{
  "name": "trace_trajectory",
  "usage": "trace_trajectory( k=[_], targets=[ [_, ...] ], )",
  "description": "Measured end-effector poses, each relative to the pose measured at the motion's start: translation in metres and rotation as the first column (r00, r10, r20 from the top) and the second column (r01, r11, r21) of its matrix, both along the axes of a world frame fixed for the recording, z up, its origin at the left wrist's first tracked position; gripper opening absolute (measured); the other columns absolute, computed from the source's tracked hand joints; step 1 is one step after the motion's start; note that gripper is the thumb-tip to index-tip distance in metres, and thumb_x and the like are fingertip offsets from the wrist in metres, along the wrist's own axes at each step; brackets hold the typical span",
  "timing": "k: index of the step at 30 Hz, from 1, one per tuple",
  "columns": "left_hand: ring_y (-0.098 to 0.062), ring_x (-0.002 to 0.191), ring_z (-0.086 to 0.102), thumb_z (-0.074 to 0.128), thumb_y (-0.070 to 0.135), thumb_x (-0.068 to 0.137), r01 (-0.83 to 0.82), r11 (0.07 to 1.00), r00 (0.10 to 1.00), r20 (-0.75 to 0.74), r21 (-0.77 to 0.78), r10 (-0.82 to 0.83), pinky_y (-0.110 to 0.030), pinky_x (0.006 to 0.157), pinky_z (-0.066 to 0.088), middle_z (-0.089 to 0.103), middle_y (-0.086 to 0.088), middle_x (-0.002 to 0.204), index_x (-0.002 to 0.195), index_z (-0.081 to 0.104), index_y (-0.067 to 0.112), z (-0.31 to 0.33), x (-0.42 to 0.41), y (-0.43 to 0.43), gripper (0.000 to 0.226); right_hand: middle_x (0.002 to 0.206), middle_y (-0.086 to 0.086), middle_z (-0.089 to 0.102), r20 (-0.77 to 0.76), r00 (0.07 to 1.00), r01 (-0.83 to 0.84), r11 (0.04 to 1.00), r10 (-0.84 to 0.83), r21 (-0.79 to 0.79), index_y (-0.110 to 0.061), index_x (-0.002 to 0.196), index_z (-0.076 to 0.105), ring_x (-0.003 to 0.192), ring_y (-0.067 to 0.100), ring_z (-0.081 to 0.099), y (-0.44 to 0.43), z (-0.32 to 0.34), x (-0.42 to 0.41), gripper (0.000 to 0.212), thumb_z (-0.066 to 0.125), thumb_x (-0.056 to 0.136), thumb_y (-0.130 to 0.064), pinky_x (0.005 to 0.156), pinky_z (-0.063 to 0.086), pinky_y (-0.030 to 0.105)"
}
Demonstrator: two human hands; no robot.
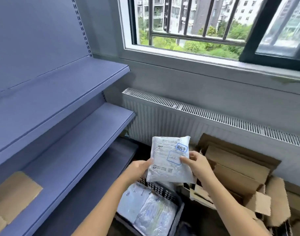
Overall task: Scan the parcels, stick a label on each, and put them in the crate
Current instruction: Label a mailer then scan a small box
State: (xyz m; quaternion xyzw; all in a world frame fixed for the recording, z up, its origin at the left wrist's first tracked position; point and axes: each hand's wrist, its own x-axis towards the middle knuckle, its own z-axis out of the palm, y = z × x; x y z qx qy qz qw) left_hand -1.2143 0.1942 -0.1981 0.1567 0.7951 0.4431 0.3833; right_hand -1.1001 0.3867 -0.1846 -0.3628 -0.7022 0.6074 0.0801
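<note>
Above the black crate, a soft grey parcel hangs between the left hand and right hand, each pinching a side edge. It looks light, floppy and slick; edge grips suit it.

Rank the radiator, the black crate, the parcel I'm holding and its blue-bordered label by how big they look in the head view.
Largest to smallest:
1. radiator
2. black crate, partly hidden and cut off by the frame
3. held parcel, which is nearer the camera, so its gap to the crate is unsure
4. blue-bordered label
</note>
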Motion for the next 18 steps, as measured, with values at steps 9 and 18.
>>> trace_trajectory(
  k=[9, 18],
  targets=[
    [-0.016, 0.086, 0.066, 0.069, 0.012, 0.083, -0.676, 0.702, 0.736, 0.252, 0.224, 0.629, -0.027, 0.075, 0.052, 0.070, -0.006, 0.100, 0.098, 0.062, 0.011, -0.038, -0.005, 0.009, 0.017, 0.090, -0.009, 0.067, 0.012, 0.889, -0.453, 0.876, 0.457, 0.169, -0.017, 0.102, 0.064, 0.083, 0.004, 0.061, 0.029, -0.016, -0.117, 0.018, 0.067, 0.088, -0.027, 0.068, 0.044, 0.018],
    [-0.009, 0.070, 0.058, 0.064, 0.009, 0.087, -0.976, 0.202, 0.171, 0.289, -0.079, 0.942, -0.014, 0.047, 0.044, 0.064, -0.001, 0.087, 0.099, 0.059, 0.011, -0.095, 0.054, -0.045, 0.013, 0.066, -0.007, 0.058, 0.212, 0.693, -0.712, 0.701, 0.689, 0.048, -0.016, 0.079, 0.063, 0.060, 0.008, 0.048, -0.005, -0.082, -0.145, 0.011, 0.061, 0.090, -0.014, 0.058, 0.036, 0.024]
  ],
)
